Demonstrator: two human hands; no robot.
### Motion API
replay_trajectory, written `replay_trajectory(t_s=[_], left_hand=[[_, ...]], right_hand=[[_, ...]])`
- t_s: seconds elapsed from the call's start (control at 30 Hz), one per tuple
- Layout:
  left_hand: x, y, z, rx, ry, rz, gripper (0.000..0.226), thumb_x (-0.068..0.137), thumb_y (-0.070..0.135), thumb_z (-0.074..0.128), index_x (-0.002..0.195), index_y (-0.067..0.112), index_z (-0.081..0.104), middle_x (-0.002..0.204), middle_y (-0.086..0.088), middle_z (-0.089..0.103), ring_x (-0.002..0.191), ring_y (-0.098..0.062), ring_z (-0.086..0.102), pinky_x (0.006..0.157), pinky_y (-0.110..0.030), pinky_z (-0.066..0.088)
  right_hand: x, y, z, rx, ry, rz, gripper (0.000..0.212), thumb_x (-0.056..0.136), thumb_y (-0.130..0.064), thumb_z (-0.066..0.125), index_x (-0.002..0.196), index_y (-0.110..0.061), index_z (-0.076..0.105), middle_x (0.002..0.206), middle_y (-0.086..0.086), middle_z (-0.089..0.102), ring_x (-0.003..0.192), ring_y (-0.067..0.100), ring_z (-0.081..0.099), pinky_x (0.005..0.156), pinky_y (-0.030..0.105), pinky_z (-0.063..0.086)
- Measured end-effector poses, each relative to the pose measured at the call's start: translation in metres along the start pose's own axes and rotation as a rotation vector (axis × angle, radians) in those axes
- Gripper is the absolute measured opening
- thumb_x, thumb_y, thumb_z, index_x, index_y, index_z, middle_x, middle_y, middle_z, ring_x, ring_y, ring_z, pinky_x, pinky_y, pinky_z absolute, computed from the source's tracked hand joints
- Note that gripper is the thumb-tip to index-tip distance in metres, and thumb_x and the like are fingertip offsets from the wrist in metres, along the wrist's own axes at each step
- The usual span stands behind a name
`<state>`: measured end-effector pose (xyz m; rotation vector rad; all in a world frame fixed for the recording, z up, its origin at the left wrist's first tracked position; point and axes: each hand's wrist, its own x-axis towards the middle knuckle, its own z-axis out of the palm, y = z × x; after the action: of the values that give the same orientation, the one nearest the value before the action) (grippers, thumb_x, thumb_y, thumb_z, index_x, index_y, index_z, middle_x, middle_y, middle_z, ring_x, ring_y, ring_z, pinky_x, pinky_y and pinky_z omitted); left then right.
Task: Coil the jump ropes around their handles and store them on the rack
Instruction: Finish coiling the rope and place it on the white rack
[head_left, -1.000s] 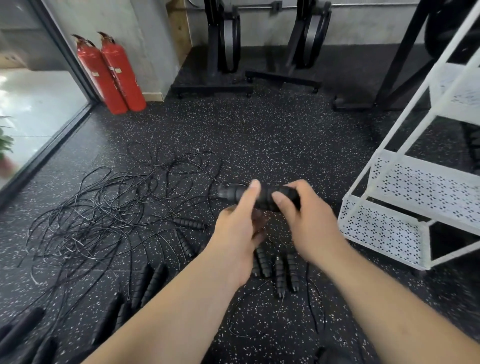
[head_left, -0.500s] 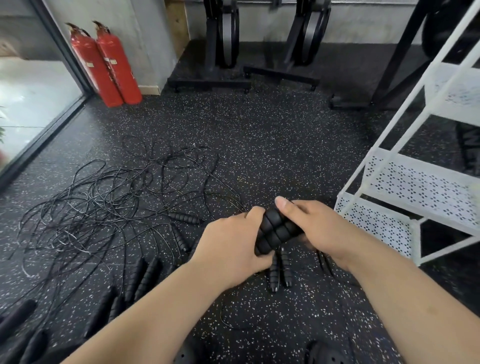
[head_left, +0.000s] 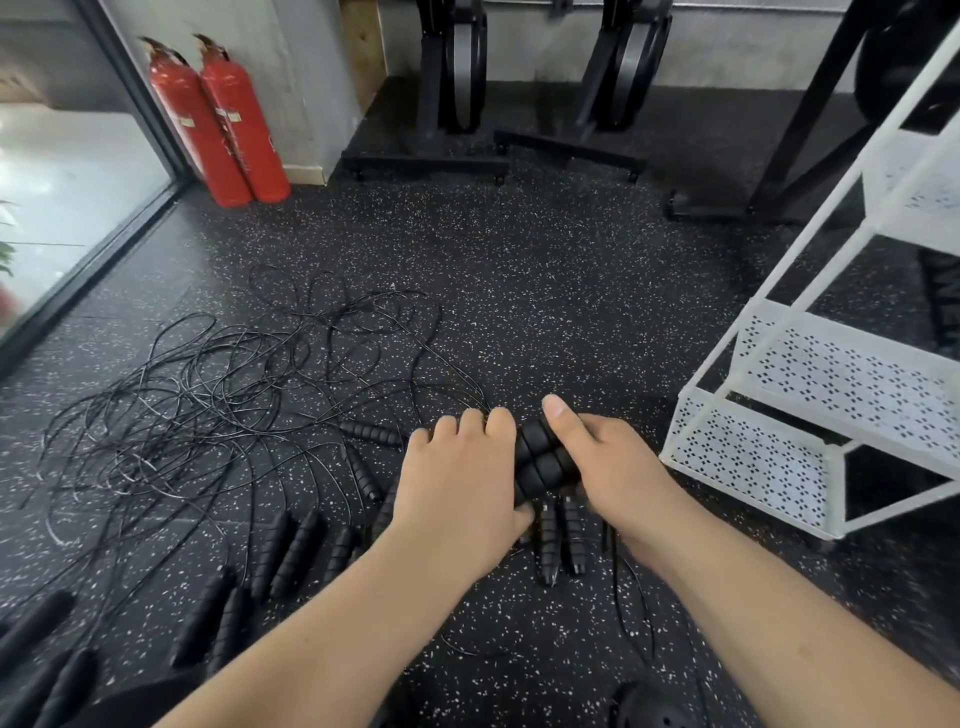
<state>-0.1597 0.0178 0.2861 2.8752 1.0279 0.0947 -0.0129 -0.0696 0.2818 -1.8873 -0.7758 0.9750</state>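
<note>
Head camera looks down over two bare forearms reaching into the near middle of the scene, where we see both hands closed on the paired handles (head_left: 543, 460), two black ribbed grips lying side by side. The left hand (head_left: 457, 483) wraps them from the left, knuckles up, with its fingers curled over the far side. The right hand (head_left: 608, 467) clasps them from the right, its thumb laid along the top of the grips. The rest of its fingers are hidden underneath, so we cannot tell how they lie. The grips sit just above the floor (head_left: 545, 291), a black rubber surface flecked with white.

To the left of the hands we see a tangle of ropes (head_left: 208, 395), thin black cords looping loosely over one another. One strand runs up to the left fingertips, though we cannot tell whether it belongs to the grips in hand. Loose handles (head_left: 291, 551) lie in a rough row at near left, and another two lie side by side directly beneath the hands.

On the right stands the rack (head_left: 748, 457), white with perforated shelves, close to the right hand but not touching it. At far left we see two red fire extinguishers (head_left: 223, 119) upright against the wall beside a glass door (head_left: 67, 171). Black equipment stands (head_left: 452, 88) line the far wall.
</note>
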Motion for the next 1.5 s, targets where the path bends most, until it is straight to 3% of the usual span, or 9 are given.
replay_trajectory(t_s=[0.13, 0.43, 0.6, 0.77, 0.83, 0.97, 1.1, 1.2, 1.5], left_hand=[[0.005, -0.003, -0.001, -0.157, -0.010, -0.027, 0.048, 0.086, 0.051, 0.070, 0.108, 0.031, 0.032, 0.105, 0.008, 0.060, 0.092, -0.025, 0.066, 0.070, -0.037, 0.044], [0.005, -0.024, -0.006, -0.271, -0.017, 0.036, 0.059, 0.076, 0.083, 0.067, 0.108, 0.039, 0.043, 0.088, 0.016, 0.059, 0.077, -0.012, 0.056, 0.072, -0.035, 0.052], [0.014, -0.037, -0.018, -0.253, -0.036, -0.022, 0.045, 0.077, 0.056, 0.073, 0.105, 0.036, 0.045, 0.080, 0.011, 0.057, 0.076, -0.022, 0.059, 0.069, -0.036, 0.049], [0.018, -0.054, -0.028, -0.394, -0.002, -0.167, 0.040, 0.073, 0.048, 0.076, 0.094, 0.032, 0.046, 0.079, 0.011, 0.062, 0.074, -0.019, 0.062, 0.069, -0.036, 0.053], [0.019, -0.061, -0.027, -0.346, 0.021, -0.236, 0.040, 0.073, 0.049, 0.075, 0.097, 0.032, 0.048, 0.082, 0.013, 0.062, 0.078, -0.022, 0.063, 0.071, -0.037, 0.054], [0.019, -0.071, -0.022, -0.285, 0.011, -0.349, 0.040, 0.076, 0.052, 0.073, 0.101, 0.030, 0.049, 0.084, 0.014, 0.060, 0.079, -0.024, 0.061, 0.067, -0.035, 0.048], [0.019, -0.075, -0.019, -0.208, -0.062, -0.393, 0.043, 0.078, 0.055, 0.072, 0.103, 0.029, 0.049, 0.087, 0.011, 0.060, 0.080, -0.025, 0.061, 0.068, -0.035, 0.048], [0.018, -0.073, -0.016, -0.125, -0.135, -0.378, 0.045, 0.079, 0.056, 0.072, 0.105, 0.028, 0.049, 0.090, 0.007, 0.060, 0.082, -0.026, 0.059, 0.070, -0.036, 0.048], [0.002, -0.024, -0.007, 0.027, -0.339, 0.092, 0.046, 0.082, 0.053, 0.074, 0.118, 0.033, 0.051, 0.093, 0.008, 0.060, 0.089, -0.026, 0.064, 0.073, -0.038, 0.052]], right_hand=[[-0.004, -0.010, -0.003, 0.081, -0.022, -0.023, 0.067, 0.103, -0.074, 0.040, 0.104, -0.021, 0.081, 0.087, 0.003, 0.082, 0.081, 0.009, 0.075, 0.077, 0.030, 0.048], [-0.013, -0.019, 0.000, 0.216, -0.109, 0.016, 0.059, 0.105, -0.063, 0.043, 0.109, -0.016, 0.079, 0.086, 0.005, 0.082, 0.064, 0.002, 0.070, 0.050, 0.010, 0.045], [-0.011, -0.019, -0.004, 0.035, -0.077, -0.043, 0.056, 0.107, -0.068, 0.029, 0.100, -0.038, 0.076, 0.059, -0.018, 0.057, 0.052, -0.002, 0.047, 0.063, 0.019, 0.042], [-0.010, -0.010, -0.012, -0.334, -0.086, -0.170, 0.056, 0.106, -0.069, 0.025, 0.107, -0.038, 0.071, 0.084, -0.012, 0.070, 0.067, -0.001, 0.058, 0.069, 0.026, 0.048], [-0.011, -0.011, -0.012, -0.546, -0.101, -0.240, 0.036, 0.109, -0.058, 0.035, 0.111, -0.042, 0.067, 0.092, -0.017, 0.071, 0.080, -0.003, 0.062, 0.076, 0.030, 0.051], [-0.020, -0.020, -0.012, -0.920, -0.029, -0.328, 0.039, 0.110, -0.050, 0.045, 0.147, -0.042, 0.055, 0.134, -0.024, 0.063, 0.118, 0.004, 0.061, 0.100, 0.033, 0.053], [-0.033, -0.032, -0.010, -1.149, 0.086, -0.476, 0.042, 0.109, -0.057, 0.029, 0.129, -0.043, 0.062, 0.100, -0.019, 0.062, 0.086, 0.004, 0.063, 0.072, 0.028, 0.055], [-0.038, -0.039, -0.008, -1.247, 0.151, -0.521, 0.047, 0.108, -0.061, 0.022, 0.109, -0.038, 0.063, 0.086, -0.013, 0.056, 0.070, 0.005, 0.058, 0.055, 0.020, 0.039], [-0.022, -0.031, -0.034, -0.971, 0.159, -0.650, 0.034, 0.096, -0.063, 0.053, 0.099, -0.041, 0.078, 0.073, -0.015, 0.054, 0.063, 0.005, 0.053, 0.055, 0.029, 0.043]])
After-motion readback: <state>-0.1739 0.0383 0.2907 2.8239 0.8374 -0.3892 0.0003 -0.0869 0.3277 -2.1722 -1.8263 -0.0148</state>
